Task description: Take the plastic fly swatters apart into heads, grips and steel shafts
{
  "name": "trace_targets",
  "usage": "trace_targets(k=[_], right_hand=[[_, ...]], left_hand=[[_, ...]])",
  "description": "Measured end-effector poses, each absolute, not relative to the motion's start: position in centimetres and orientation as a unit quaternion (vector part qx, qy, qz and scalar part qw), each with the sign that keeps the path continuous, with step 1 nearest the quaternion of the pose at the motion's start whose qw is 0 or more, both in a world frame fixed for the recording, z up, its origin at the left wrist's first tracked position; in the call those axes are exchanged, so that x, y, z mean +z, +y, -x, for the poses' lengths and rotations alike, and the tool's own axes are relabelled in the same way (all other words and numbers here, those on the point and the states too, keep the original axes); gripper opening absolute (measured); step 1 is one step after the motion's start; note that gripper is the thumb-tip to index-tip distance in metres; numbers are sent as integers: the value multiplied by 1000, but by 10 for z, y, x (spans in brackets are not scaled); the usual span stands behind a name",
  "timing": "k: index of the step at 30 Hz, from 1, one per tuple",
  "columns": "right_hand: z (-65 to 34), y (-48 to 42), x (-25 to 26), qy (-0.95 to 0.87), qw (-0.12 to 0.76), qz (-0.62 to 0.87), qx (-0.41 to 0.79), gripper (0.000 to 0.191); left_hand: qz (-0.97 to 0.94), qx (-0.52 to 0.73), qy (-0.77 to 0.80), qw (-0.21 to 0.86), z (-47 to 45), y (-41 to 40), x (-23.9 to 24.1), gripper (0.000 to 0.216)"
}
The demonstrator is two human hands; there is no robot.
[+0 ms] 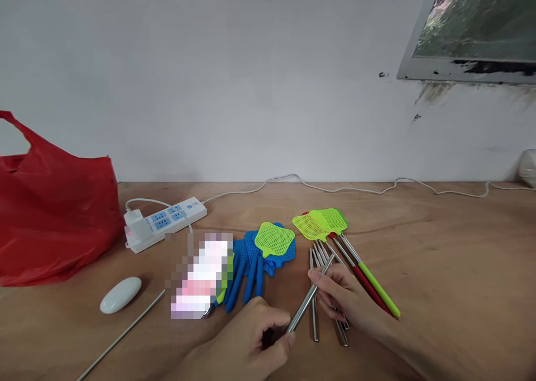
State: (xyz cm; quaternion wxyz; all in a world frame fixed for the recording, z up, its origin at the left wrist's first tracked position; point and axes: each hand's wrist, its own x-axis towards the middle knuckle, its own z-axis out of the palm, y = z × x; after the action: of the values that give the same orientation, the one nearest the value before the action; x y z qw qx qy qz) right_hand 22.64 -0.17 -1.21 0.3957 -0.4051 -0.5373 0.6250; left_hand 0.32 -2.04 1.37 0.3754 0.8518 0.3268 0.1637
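Observation:
A shiny metal tube (pixel 307 303) slants between my hands. My left hand (pixel 255 339) pinches its lower end between thumb and fingers. My right hand (pixel 340 294) is closed on it near the upper end. Below and behind the right hand lie several more metal tubes (pixel 315 319), partly hidden by it. Just beyond are fly swatters with yellow-green mesh heads (pixel 310 225), one with a yellow-green grip (pixel 379 289) and another with a red grip (pixel 369 287). Left of these, several blue-handled parts (pixel 237 283) and blue mesh heads lie under a yellow-green swatter head (pixel 274 239).
A lit, pixelated phone-like object (pixel 201 280) lies left of the blue parts. Farther left are a white mouse (pixel 121 295), a power strip (pixel 167 222) and a red plastic bag (pixel 58 213). A thin white cable (pixel 343 189) runs along the wall.

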Motion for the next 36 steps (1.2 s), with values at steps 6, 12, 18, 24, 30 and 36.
trace_targets(k=[6, 12, 18, 24, 30, 36], right_hand=[[-227, -1, -15, -494, 446, 381, 642, 64], [-226, 2, -9, -484, 491, 388, 611, 66], [-229, 4, -5, -486, 499, 368, 616, 65], [-231, 7, -2, -473, 505, 364, 623, 66], [-236, 13, -3, -454, 537, 369, 608, 67], [-240, 16, -9, -501, 482, 381, 610, 68]], left_hand=[[-832, 179, 309, 424, 1, -20, 12, 46], [-803, 164, 351, 453, 3, -20, 11, 56], [-789, 152, 359, 474, 3, -19, 15, 65], [-784, 150, 367, 477, 2, -19, 17, 69], [-788, 157, 360, 474, 5, -20, 21, 67], [-798, 160, 326, 482, 7, -23, 16, 60]])
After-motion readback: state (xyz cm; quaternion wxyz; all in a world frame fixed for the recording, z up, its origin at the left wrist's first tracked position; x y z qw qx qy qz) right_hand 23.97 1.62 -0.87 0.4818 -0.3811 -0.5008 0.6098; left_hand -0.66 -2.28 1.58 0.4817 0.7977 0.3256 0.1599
